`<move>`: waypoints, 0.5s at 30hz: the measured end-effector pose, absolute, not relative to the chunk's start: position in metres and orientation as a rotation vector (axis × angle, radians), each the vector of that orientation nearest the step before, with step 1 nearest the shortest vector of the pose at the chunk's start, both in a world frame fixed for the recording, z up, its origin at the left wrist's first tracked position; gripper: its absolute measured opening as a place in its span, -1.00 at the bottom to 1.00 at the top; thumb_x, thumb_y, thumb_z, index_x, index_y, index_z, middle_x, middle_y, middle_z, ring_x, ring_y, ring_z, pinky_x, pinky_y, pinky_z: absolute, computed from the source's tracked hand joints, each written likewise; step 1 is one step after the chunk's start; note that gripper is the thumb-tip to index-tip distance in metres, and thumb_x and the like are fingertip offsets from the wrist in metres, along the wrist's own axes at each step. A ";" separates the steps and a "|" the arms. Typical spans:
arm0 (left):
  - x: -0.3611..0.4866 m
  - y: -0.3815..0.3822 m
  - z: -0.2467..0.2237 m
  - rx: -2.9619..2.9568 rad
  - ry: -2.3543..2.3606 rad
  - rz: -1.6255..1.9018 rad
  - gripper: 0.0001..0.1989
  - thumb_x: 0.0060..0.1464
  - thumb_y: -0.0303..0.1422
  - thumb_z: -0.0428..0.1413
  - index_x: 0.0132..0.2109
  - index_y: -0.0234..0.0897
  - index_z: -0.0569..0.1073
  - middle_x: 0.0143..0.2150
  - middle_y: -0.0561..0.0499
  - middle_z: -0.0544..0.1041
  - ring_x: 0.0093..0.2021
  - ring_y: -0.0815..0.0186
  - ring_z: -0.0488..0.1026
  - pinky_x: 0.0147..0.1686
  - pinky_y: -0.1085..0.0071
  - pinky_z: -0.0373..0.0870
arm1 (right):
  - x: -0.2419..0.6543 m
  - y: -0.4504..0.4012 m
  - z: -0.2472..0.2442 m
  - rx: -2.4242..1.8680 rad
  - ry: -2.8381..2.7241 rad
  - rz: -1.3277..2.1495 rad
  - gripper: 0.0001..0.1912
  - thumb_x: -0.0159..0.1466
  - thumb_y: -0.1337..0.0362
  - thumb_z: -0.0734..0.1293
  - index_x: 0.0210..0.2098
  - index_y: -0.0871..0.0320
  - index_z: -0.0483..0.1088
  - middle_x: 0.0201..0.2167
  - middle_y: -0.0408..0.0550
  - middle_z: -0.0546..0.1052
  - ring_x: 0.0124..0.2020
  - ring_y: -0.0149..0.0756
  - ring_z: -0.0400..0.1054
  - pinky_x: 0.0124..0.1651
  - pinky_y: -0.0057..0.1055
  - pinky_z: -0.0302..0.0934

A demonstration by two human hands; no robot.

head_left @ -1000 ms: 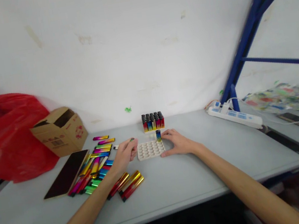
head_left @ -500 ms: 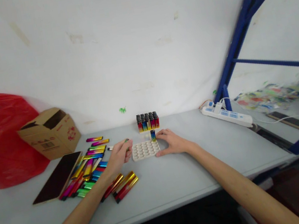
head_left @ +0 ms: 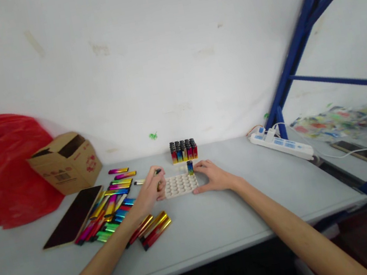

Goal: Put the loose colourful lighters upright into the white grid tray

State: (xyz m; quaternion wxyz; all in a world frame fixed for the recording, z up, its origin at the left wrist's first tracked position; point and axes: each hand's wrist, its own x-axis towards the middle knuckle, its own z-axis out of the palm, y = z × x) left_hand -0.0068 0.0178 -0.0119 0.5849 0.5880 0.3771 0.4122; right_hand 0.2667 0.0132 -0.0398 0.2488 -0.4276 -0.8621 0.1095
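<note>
A pale tray (head_left: pixel 181 185) with rows of round holes lies on the table between my hands. One blue-and-yellow lighter (head_left: pixel 190 168) stands upright in its back right corner. My right hand (head_left: pixel 213 176) spans the tray's right end, thumb at the front corner and fingertips by the back corner near that lighter. At the tray's left end, my left hand (head_left: pixel 151 188) is closed around another lighter (head_left: pixel 157 172); its dark top shows, most of it hidden by the fingers. Behind the tray, a block of upright lighters (head_left: pixel 184 151) with black tops stands close to the wall.
Loose metallic lighters (head_left: pixel 112 204) lie in a pile at left, several more (head_left: pixel 155 230) nearer the front. Further left are a dark flat panel (head_left: pixel 73 218), a cardboard box (head_left: pixel 67 162) and a red bag (head_left: pixel 4 169). A power strip (head_left: pixel 282 143) lies right, beside a blue frame (head_left: pixel 298 46).
My left hand has moved slightly up and right, over the tray's left end, with its lighter tilting more upright. My right hand keeps its place. Another person's hand appears at far right.
</note>
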 end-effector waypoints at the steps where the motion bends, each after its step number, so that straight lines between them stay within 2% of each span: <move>1: -0.007 0.018 -0.012 1.334 0.871 0.945 -0.73 0.21 -0.08 0.07 -0.15 -0.11 0.20 -0.53 0.30 0.18 -0.71 0.51 -0.04 -0.70 0.57 -0.05 | 0.267 0.013 -0.040 -1.164 -2.348 0.298 -0.16 0.08 -0.16 0.56 0.19 0.19 0.41 0.11 0.17 0.44 0.16 0.03 0.30 0.30 -0.01 0.16; 3: -0.006 0.018 -0.010 1.320 0.887 0.922 -0.75 0.21 -0.11 0.06 -0.10 -0.08 0.17 -0.51 0.30 0.22 -0.73 0.53 -0.08 -0.72 0.59 -0.11 | 0.267 0.013 -0.040 -1.161 -2.344 0.296 -0.17 0.08 -0.17 0.55 0.19 0.18 0.42 0.11 0.17 0.44 0.16 0.03 0.30 0.30 -0.01 0.16; 4: -0.005 0.016 -0.008 1.341 0.895 0.919 -0.75 0.21 -0.12 0.06 -0.12 -0.09 0.17 -0.50 0.30 0.24 -0.73 0.52 -0.04 -0.72 0.58 -0.07 | 0.266 0.013 -0.040 -1.161 -2.341 0.293 -0.17 0.08 -0.17 0.55 0.18 0.18 0.42 0.11 0.17 0.44 0.16 0.03 0.30 0.29 -0.01 0.16; 6: -0.001 0.014 -0.001 1.460 0.893 0.909 -0.77 0.23 -0.12 0.06 -0.16 -0.13 0.21 -0.50 0.25 0.28 -0.67 0.48 0.14 -0.66 0.54 0.15 | 0.266 0.013 -0.040 -1.166 -2.336 0.292 -0.16 0.07 -0.17 0.56 0.18 0.18 0.42 0.11 0.17 0.44 0.16 0.03 0.30 0.29 -0.01 0.16; 8: 0.004 0.013 0.006 1.643 0.883 0.918 -0.75 0.23 -0.11 0.09 -0.19 -0.18 0.30 -0.45 0.16 0.39 -0.51 0.40 0.37 -0.49 0.47 0.37 | 0.266 0.013 -0.039 -1.171 -2.334 0.299 -0.17 0.06 -0.17 0.56 0.18 0.17 0.42 0.11 0.17 0.45 0.16 0.04 0.31 0.30 0.01 0.15; 10: 0.011 0.015 0.011 1.806 0.879 0.947 -0.72 0.18 -0.11 0.16 -0.16 -0.23 0.44 -0.30 0.02 0.54 -0.29 0.29 0.52 -0.29 0.39 0.48 | 0.265 0.012 -0.039 -1.172 -2.332 0.311 -0.17 0.06 -0.16 0.57 0.18 0.16 0.42 0.10 0.16 0.45 0.15 0.04 0.31 0.30 0.01 0.15; 12: 0.018 0.020 0.014 1.895 0.868 0.987 -0.70 0.13 -0.13 0.22 -0.13 -0.27 0.53 -0.13 -0.09 0.60 -0.14 0.20 0.56 -0.14 0.34 0.51 | 0.265 0.012 -0.039 -1.173 -2.329 0.319 -0.16 0.07 -0.14 0.57 0.20 0.17 0.41 0.10 0.15 0.46 0.15 0.03 0.32 0.30 0.00 0.15; 15: 0.028 0.029 0.014 1.983 0.846 1.000 -0.70 0.13 -0.16 0.24 -0.11 -0.28 0.60 -0.07 -0.12 0.64 -0.09 0.16 0.59 -0.03 0.29 0.52 | 0.265 0.012 -0.039 -1.185 -2.330 0.315 -0.13 0.06 -0.14 0.58 0.22 0.19 0.39 0.10 0.16 0.46 0.14 0.03 0.31 0.29 -0.01 0.15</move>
